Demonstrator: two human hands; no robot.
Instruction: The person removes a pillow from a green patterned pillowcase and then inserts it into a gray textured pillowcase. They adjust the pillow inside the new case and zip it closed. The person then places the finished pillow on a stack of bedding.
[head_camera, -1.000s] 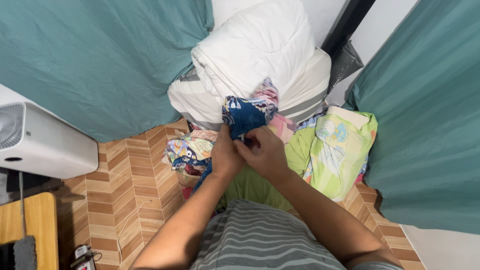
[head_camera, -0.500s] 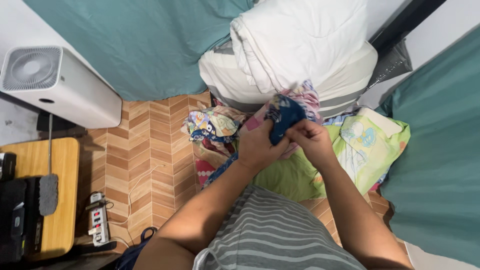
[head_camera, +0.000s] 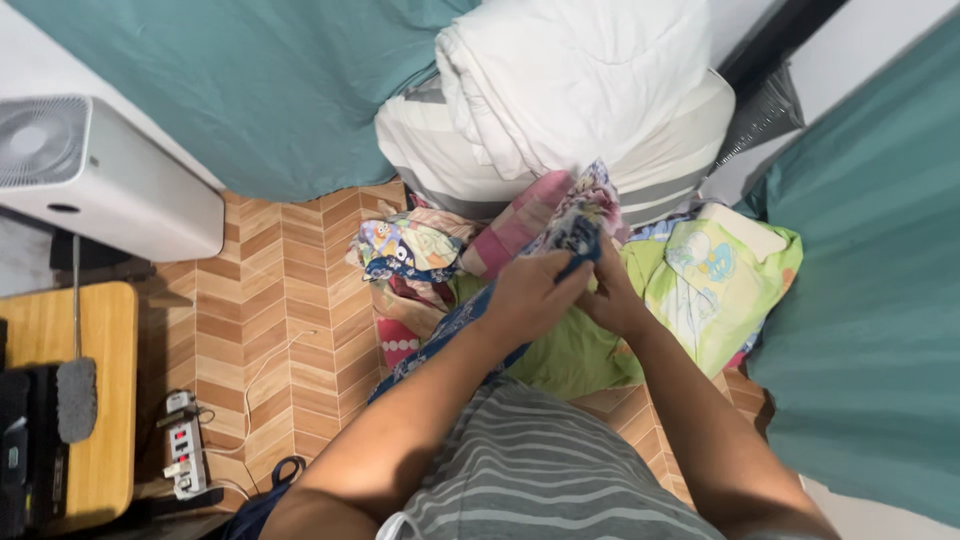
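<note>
The dark blue patterned cloth (head_camera: 578, 228) is held up over the pile of clothes (head_camera: 420, 255) on the floor. It looks like folding work; next the edges need lining up. The left hand (head_camera: 530, 295) and right hand (head_camera: 612, 298) pinch it, fingers closed tight.

White fan unit (head_camera: 110, 190), power strip (head_camera: 183, 458), duster (head_camera: 76, 395), white duvet (head_camera: 580, 80).

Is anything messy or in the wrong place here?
Yes. A heap of colourful crumpled clothes lies on the wooden floor instead of folded. Both hands, left hand and right hand, grip a patterned blue cloth above it. Nothing looks torn or spilled.
</note>
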